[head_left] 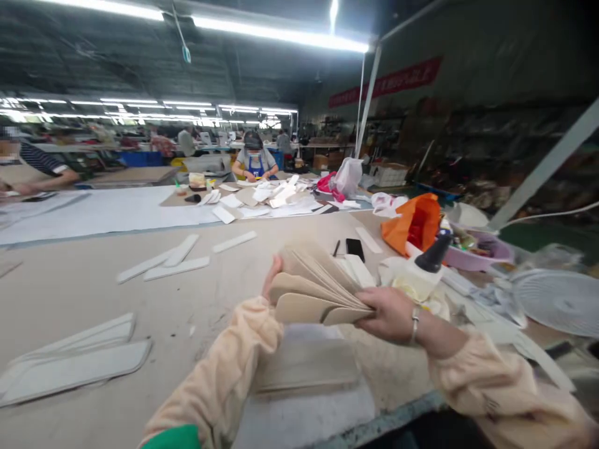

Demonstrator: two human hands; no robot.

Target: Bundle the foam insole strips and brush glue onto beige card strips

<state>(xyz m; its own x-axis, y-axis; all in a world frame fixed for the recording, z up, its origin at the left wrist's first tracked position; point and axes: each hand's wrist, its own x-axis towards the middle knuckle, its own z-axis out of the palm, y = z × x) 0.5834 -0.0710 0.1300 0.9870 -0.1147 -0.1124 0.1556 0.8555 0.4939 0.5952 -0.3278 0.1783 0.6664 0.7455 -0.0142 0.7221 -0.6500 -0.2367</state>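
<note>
Both my hands hold a fanned stack of beige flat pieces (311,287) above the worktable (93,293). My right hand (388,315) grips the stack's near end, fingers closed round it, a ring on one finger. My left hand (272,277) is mostly hidden behind the stack's far end; only its thumb shows, pressed against the pieces. Below the stack a flat brown board (306,365) lies on the table.
White strips (163,262) and larger white pieces (70,362) lie on the left. A glue bottle with a black nozzle (423,268), an orange bag (414,221), a black phone (354,248) and a white fan (556,299) stand at the right. Other people work at the far tables.
</note>
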